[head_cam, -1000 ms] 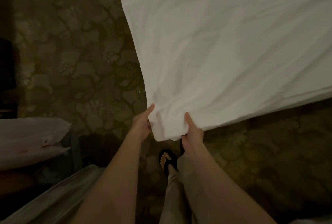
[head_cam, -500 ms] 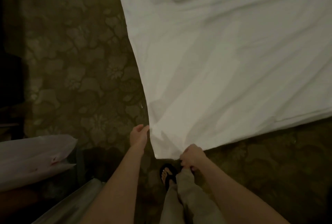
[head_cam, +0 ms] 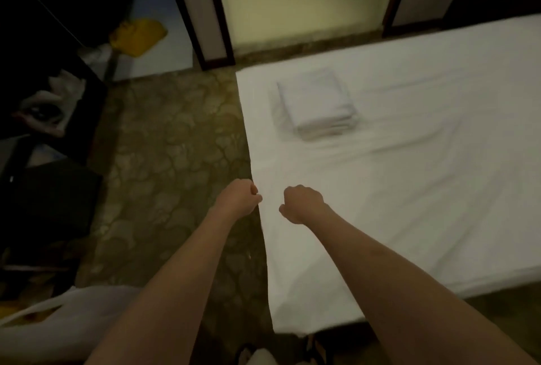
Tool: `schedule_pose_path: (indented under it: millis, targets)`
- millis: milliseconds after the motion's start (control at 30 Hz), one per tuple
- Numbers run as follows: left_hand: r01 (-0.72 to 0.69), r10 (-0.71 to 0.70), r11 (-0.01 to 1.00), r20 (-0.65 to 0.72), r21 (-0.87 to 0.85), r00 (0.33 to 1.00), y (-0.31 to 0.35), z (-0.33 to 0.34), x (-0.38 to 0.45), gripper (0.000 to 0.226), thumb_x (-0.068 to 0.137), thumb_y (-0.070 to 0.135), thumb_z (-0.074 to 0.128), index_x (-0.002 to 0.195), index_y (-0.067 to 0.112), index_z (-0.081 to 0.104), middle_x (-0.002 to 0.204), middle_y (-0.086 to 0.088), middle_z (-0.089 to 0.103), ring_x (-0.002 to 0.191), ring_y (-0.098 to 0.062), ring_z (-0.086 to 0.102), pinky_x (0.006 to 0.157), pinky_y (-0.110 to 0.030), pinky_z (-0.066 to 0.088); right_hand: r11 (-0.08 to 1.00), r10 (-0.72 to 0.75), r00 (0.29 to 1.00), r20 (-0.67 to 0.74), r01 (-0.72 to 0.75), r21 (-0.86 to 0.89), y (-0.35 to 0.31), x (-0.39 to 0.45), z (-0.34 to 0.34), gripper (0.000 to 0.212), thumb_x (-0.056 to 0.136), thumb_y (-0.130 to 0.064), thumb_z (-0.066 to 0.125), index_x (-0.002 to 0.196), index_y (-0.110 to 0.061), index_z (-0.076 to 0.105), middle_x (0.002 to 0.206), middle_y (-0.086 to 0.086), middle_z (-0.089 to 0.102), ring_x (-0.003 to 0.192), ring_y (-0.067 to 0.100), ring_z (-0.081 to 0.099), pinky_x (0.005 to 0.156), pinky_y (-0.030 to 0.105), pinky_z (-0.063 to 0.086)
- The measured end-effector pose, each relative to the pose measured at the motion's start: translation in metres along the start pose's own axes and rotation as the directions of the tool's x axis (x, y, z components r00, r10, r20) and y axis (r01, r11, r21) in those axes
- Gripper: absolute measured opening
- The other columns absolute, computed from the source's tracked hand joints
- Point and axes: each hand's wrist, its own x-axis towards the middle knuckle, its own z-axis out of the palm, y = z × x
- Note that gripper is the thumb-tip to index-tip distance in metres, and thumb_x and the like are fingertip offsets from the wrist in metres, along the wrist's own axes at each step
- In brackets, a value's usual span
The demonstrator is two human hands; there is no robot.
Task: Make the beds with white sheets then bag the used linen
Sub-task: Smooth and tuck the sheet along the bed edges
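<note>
1. Right, both arms are stretched out forward over the near corner of the bed, forearms bare, wrists bent down.
2. Left hand (head_cam: 238, 199) sits at the sheet's (head_cam: 424, 183) left edge, fingers curled tight; it looks to be pinching that edge, though the blur makes the grip hard to confirm.
3. Right hand (head_cam: 303, 203) hovers just inside the edge, above the sheet, knuckles up, fingers curled into a loose fist; whether any cloth is in it, I cannot tell.
4. One white sheet covers the mattress, lightly creased, its corner hanging near the person's feet.
5. One folded stack (head_cam: 317, 104) of white linen lies on the sheet, beyond the hands.
6. One pale bag (head_cam: 58, 326) sits on the patterned carpet (head_cam: 175, 145), bottom left.
7. One yellow cloth (head_cam: 137, 37) lies far left, by the wall.
</note>
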Motion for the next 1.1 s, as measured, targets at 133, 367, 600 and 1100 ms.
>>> schedule_pose_path:
  millis: [133, 367, 600, 1100]
  targets:
    - [-0.091, 0.094, 0.987, -0.019, 0.129, 0.995, 0.009, -0.069, -0.01, 0.02, 0.096, 0.026, 0.056, 0.108, 0.012, 0.063, 0.107, -0.006, 0.065, 0.091, -0.017, 0.059, 0.076, -0.026, 0.046, 0.992, -0.056, 0.998, -0.031, 0.052, -0.117, -0.041, -0.017, -0.053, 0.029, 0.099, -0.022, 0.046, 0.123, -0.009, 0.054, 0.121, 0.009, 0.059, 0.108, 0.025, 0.059, 0.077, 0.029, 0.039]
    - [-0.262, 0.289, 0.923, -0.058, 0.283, 0.955, 0.011, -0.208, -0.015, 0.021, 0.095, 0.026, 0.056, 0.106, 0.012, 0.066, 0.1, -0.002, 0.066, 0.09, -0.017, 0.063, 0.079, -0.028, 0.052, 0.987, -0.074, 0.984, -0.163, 0.048, -0.155, -0.11, -0.025, -0.126, 0.033, 0.099, -0.028, 0.045, 0.123, -0.007, 0.051, 0.123, 0.012, 0.057, 0.11, 0.029, 0.057, 0.08, 0.031, 0.04]
    - [-0.383, 0.43, 0.849, -0.055, 0.364, 0.901, -0.01, -0.277, -0.015, 0.023, 0.094, 0.025, 0.054, 0.106, 0.012, 0.068, 0.102, -0.006, 0.069, 0.094, -0.021, 0.066, 0.086, -0.034, 0.054, 0.994, 0.001, 0.956, -0.294, -0.032, -0.1, -0.173, -0.012, -0.165, 0.034, 0.098, -0.031, 0.046, 0.124, -0.009, 0.051, 0.121, 0.01, 0.058, 0.107, 0.027, 0.058, 0.077, 0.03, 0.039]
    - [-0.472, 0.505, 0.809, -0.005, 0.351, 0.863, -0.039, -0.303, 0.045, 0.024, 0.096, 0.026, 0.055, 0.114, 0.014, 0.064, 0.107, -0.001, 0.067, 0.086, -0.009, 0.058, 0.069, -0.016, 0.045, 0.984, 0.022, 0.982, -0.186, -0.054, -0.17, -0.217, 0.058, -0.142, 0.035, 0.098, -0.026, 0.051, 0.127, -0.007, 0.049, 0.123, 0.014, 0.057, 0.11, 0.03, 0.059, 0.084, 0.035, 0.047]
